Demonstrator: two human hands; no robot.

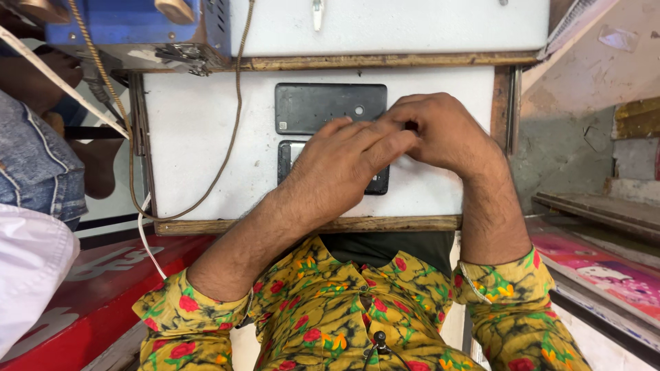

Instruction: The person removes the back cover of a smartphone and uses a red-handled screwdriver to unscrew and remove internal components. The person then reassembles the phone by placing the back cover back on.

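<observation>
A white worktop with a wooden front edge is seen from above. Two dark phone parts lie on it near the middle: a black back cover at twelve o'clock, flat and uncovered, and just below it a second dark phone, most of which is hidden under the hands.

The left hand is laid across the lower phone, fingers held together and stretched toward two o'clock, the palm pressed down on it. The right hand is set at three o'clock of the back cover, fingers curled in and pressed together, the fingertips met with those of the left hand at the cover's right edge. Something small may be pinched there, but it cannot be told, since the spot is hidden by the fingers.

A brown cable is draped down the worktop at nine o'clock of the phones, beside a thinner white cable. A blue machine stands at eleven o'clock. Both forearms come out of yellow sleeves with red flowers at six o'clock. At nine o'clock, another person's denim-covered leg is seen beyond the worktop's edge, above a red surface.
</observation>
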